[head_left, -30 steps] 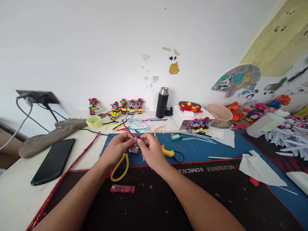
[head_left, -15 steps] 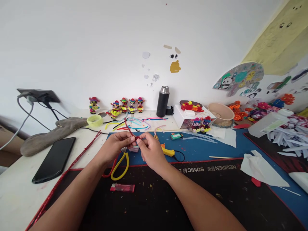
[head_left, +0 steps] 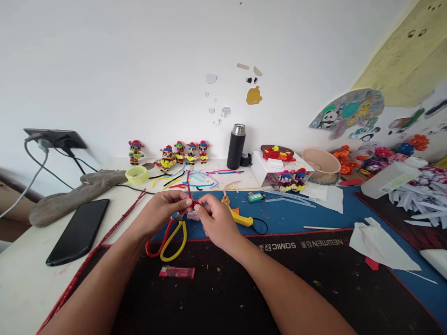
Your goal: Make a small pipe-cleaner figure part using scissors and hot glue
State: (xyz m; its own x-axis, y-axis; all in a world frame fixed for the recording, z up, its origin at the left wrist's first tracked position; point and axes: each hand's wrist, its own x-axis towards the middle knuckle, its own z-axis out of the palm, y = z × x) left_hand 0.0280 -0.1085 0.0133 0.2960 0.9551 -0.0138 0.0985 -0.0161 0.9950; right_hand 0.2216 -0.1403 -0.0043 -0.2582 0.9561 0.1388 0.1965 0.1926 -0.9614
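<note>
Between the fingertips of both hands is a dark red tinsel pipe cleaner [head_left: 189, 182]; one end sticks up and a small coiled part sits at the fingers. My left hand [head_left: 167, 208] pinches it from the left with thumb and forefinger. From the right, my right hand [head_left: 215, 217] pinches the coiled part, its other fingers curled. Just below my hands lie scissors [head_left: 184, 242] with one red and one yellow handle, their blades mostly hidden. A pink lighter [head_left: 177, 272] rests nearer on the black mat. Right of my hands is a yellow-handled glue gun [head_left: 242, 219].
Long red tinsel pipe cleaners [head_left: 94, 251] run along the left, beside a black phone [head_left: 78, 231]. Several small figures [head_left: 167, 158], coloured pipe cleaner pieces [head_left: 200, 179] and a black thermos [head_left: 236, 148] stand or lie behind. A white box [head_left: 265, 170] stands at back right.
The upright end of the pipe cleaner has swung from leaning left to nearly vertical. Both hands have shifted slightly left, still pinching it, and more of the scissors' red handle shows.
</note>
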